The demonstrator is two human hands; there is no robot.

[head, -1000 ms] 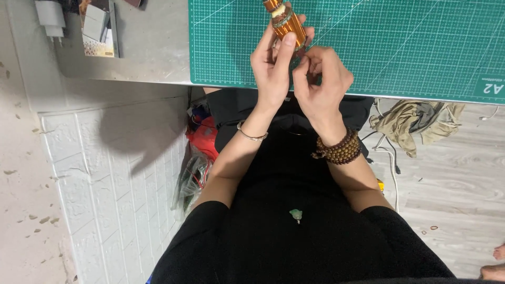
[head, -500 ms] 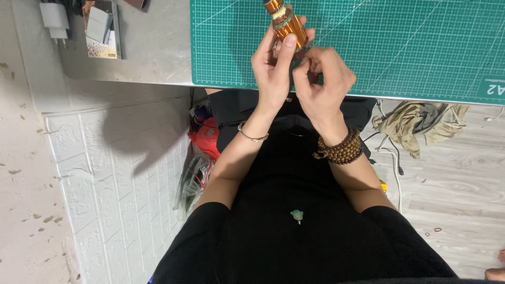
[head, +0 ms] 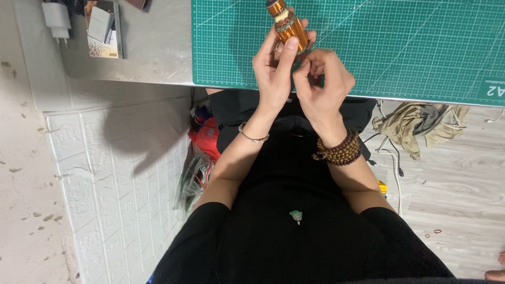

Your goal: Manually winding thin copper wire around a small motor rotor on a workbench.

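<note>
left hand [head: 273, 66] grips copper spool [head: 288, 23] over green mat [head: 400, 47] (right hand [head: 321, 79] seemingly pinched).

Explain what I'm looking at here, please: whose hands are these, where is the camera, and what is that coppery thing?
There is no machine: a person wears a camera on the head, so the single view looks straight down over their own body. The left hand grips a small copper-coloured cylinder, seemingly a coil of wire. The right hand pinches at its lower end; what it pinches is too small to tell. Both hover over a green cutting mat on a grey table. A white charger and a small booklet lie at the table's left. A beaded bracelet circles the right wrist.
</note>
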